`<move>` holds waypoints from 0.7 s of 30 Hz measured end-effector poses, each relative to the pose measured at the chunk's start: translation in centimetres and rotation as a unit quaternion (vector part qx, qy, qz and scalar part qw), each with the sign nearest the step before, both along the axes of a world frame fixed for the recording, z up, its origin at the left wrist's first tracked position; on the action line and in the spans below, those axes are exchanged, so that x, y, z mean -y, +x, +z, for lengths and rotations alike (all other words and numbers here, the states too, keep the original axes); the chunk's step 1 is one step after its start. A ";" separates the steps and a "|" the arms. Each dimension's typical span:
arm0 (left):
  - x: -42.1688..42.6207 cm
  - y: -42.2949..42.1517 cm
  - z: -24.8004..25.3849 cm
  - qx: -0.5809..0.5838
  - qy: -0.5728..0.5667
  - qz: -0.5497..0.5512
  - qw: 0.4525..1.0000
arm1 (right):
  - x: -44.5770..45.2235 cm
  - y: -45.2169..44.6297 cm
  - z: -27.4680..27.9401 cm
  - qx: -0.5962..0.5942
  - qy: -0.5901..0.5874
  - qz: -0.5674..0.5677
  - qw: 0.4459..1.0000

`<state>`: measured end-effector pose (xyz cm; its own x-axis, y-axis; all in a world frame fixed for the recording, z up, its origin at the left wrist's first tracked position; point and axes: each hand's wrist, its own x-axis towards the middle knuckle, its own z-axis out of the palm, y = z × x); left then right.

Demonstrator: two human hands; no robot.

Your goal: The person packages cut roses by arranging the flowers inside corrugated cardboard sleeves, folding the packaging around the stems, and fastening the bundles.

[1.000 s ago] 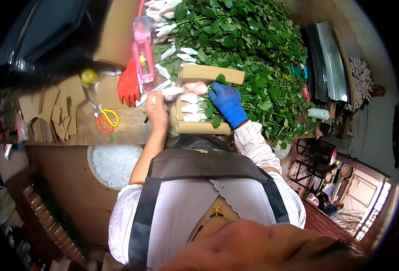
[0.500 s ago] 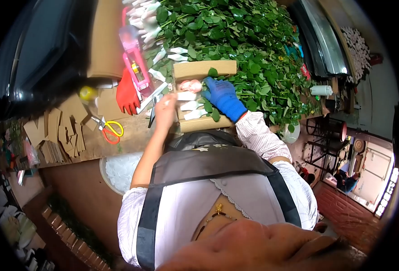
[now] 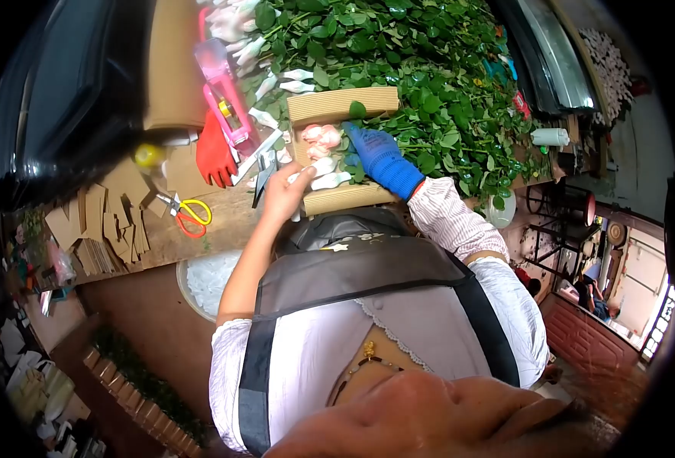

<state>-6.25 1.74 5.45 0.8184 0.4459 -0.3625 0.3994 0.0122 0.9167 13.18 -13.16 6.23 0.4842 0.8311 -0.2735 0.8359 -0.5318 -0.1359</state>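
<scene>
My left hand is bare, with thumb and fingers closed on a white sleeve that covers a rose head. Another white-sleeved rose lies just below it. Uncovered pink roses sit above, beside my right hand. That hand wears a blue glove, its fingers curled over the stems behind the heads; the fingertips are partly hidden by leaves. Roses and both hands are over a sheet of corrugated cardboard, whose far and near edges are raised.
Leafy stems cover the table's right side. At left lie a pink tape dispenser, a red glove, scissors, cardboard pieces and a yellow tape roll. A tub of white sleeves stands below the table edge.
A white sleeve has come off, baring more pink petals. My left hand moved away from the upper heads, then back to a lower sleeved one. My right hand remains by the stems; the view has shifted.
</scene>
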 end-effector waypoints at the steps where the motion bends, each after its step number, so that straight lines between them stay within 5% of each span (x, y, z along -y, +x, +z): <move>1: -0.2 -0.5 1.5 0.016 -0.015 0.021 1.000 | 0.2 0.1 -0.2 -0.004 0.011 -0.002 1.000; 5: -3.4 -3.9 0.8 0.107 -0.161 0.141 0.971 | 0.8 -0.1 1.8 -0.056 0.034 -0.009 0.998; 6: -3.0 -3.5 1.5 0.176 -0.112 0.168 0.963 | 1.2 0.1 3.6 -0.095 0.051 -0.001 0.994; 7: -2.8 -4.0 1.1 0.154 -0.070 0.150 0.974 | 1.5 0.1 5.5 -0.136 0.066 0.009 0.989; 9: -2.5 -4.0 2.2 -0.084 -0.149 0.063 0.983 | 1.6 -0.1 7.6 -0.158 0.104 0.022 0.982; 11: -1.1 -2.3 0.9 -0.037 0.071 0.003 0.997 | 1.5 -0.4 8.0 -0.151 0.120 0.071 0.979; 16: -1.3 0.5 0.0 -0.082 0.056 -0.152 0.983 | -1.1 -0.8 6.4 -0.105 -0.158 0.179 0.965; 21: 0.8 -0.4 -0.6 -0.006 -0.032 -0.021 0.999 | -2.2 -1.0 5.1 -0.071 -0.210 0.217 0.951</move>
<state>-6.60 0.96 4.81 0.8317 0.3863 -0.3987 0.4109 0.0544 0.9100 12.19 -10.94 11.35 0.0551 0.7467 -0.6629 0.9781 -0.1738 -0.1145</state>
